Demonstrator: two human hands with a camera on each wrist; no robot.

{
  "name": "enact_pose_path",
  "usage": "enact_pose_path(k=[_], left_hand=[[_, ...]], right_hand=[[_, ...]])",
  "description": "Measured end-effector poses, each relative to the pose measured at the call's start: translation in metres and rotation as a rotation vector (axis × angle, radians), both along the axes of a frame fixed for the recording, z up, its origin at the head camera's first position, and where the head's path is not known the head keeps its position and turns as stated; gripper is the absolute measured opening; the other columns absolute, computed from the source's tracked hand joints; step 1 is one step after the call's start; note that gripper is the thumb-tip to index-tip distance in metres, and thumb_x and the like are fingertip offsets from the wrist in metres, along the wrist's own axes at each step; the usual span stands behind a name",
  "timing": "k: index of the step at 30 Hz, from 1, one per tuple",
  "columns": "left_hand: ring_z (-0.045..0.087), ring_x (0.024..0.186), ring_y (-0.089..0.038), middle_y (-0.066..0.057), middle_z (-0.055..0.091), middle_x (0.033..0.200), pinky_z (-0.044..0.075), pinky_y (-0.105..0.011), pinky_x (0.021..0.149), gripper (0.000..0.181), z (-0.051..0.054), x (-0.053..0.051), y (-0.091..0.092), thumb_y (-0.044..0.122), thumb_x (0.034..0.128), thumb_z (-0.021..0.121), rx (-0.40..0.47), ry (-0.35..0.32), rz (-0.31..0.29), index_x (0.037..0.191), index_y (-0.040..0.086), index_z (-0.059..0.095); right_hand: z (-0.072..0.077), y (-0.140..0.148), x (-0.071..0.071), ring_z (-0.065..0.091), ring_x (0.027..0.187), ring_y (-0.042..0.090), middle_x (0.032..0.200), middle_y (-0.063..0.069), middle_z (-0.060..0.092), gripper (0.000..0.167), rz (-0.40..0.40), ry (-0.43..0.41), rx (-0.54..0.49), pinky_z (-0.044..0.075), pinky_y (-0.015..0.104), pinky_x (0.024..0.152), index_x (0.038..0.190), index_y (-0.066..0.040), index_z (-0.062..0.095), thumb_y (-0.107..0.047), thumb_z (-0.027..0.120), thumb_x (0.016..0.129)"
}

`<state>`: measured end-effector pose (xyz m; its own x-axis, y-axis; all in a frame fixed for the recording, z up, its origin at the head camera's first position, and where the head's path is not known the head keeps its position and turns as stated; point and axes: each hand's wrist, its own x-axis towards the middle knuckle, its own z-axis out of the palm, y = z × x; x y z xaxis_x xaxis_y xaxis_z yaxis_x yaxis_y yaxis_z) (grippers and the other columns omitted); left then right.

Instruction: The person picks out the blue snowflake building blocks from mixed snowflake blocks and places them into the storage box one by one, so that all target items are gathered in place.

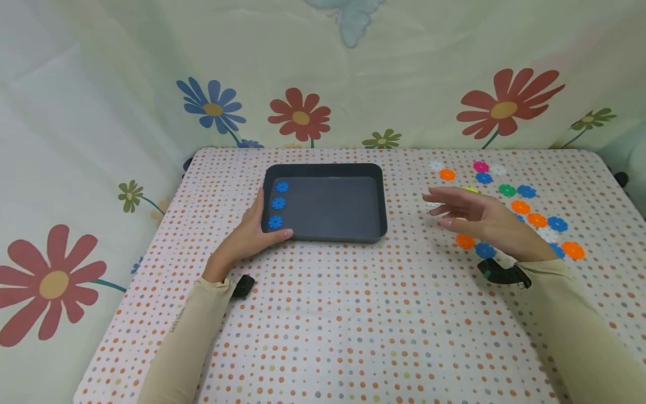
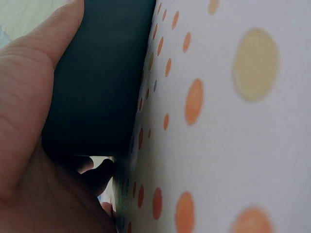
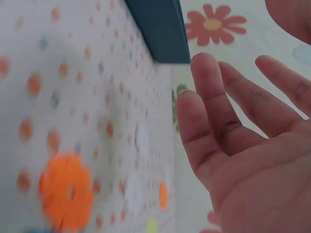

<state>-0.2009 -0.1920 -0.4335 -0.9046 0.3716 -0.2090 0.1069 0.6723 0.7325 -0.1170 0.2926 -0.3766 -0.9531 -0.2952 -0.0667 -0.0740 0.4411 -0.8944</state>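
My left hand [image 1: 249, 229] grips the tray's [image 1: 333, 209] near-left corner; three blue discs [image 1: 278, 203] (a column) lie inside. My right hand [image 1: 478, 217], empty, fingers loosely extended, seems to hover over loose discs [image 1: 537, 220].

We saw a dotted cloth [image 1: 343, 325], white with orange, grey and yellow spots. Behind it and along its left hung a pale curtain [image 1: 414, 73], where we made out a butterfly [image 1: 353, 19], blue, red and green flowers. We noticed a dark knob [image 1: 622, 179] beside the cloth's right edge.
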Motion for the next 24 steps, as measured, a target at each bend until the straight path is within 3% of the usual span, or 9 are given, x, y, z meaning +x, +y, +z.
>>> enact_pose_path(k=[7, 13, 18, 24], left_hand=[[-0.007, 0.163, -0.035, 0.001, -0.015, 0.178, 0.012, -0.073, 0.122, 0.134, -0.001, -0.001, -0.001, 0.069, 0.089, 0.077, 0.003, 0.004, -0.002, 0.17, 0.027, -0.021], [-0.008, 0.163, -0.035, 0.0, -0.015, 0.178, 0.012, -0.073, 0.122, 0.133, 0.001, 0.002, -0.001, 0.068, 0.0892, 0.077, 0.014, -0.003, 0.002, 0.17, 0.027, -0.021], [-0.008, 0.163, -0.036, 0.0, -0.016, 0.177, 0.012, -0.074, 0.122, 0.133, 0.001, 0.003, -0.001, 0.068, 0.0895, 0.077, 0.014, -0.01, 0.004, 0.169, 0.028, -0.022], [-0.008, 0.163, -0.035, 0.0, -0.015, 0.178, 0.012, -0.072, 0.122, 0.133, 0.002, 0.002, -0.001, 0.068, 0.0894, 0.077, 0.009, 0.001, 0.0, 0.17, 0.027, -0.021]], right_hand=[[-0.009, 0.028, 0.015, 0.063, 0.117, 0.011, 0.143, 0.0, 0.062, 0.055, -0.042, 0.031, 0.098, 0.058, 0.025, 0.085, 0.16, -0.004, 0.048, -0.013, 0.066, 0.109], [-0.013, 0.042, 0.022, 0.061, 0.103, 0.004, 0.133, 0.009, 0.063, 0.053, -0.117, 0.038, 0.239, 0.057, 0.022, 0.077, 0.156, -0.002, 0.053, -0.015, 0.069, 0.107], [-0.012, 0.048, 0.025, 0.057, 0.098, 0.014, 0.128, 0.016, 0.06, 0.05, -0.134, 0.026, 0.386, 0.052, 0.025, 0.071, 0.151, -0.001, 0.058, -0.019, 0.071, 0.106], [-0.012, 0.054, 0.027, 0.056, 0.094, 0.026, 0.119, 0.016, 0.062, 0.049, -0.081, -0.024, 0.522, 0.05, 0.03, 0.066, 0.143, 0.005, 0.063, -0.019, 0.077, 0.102]])
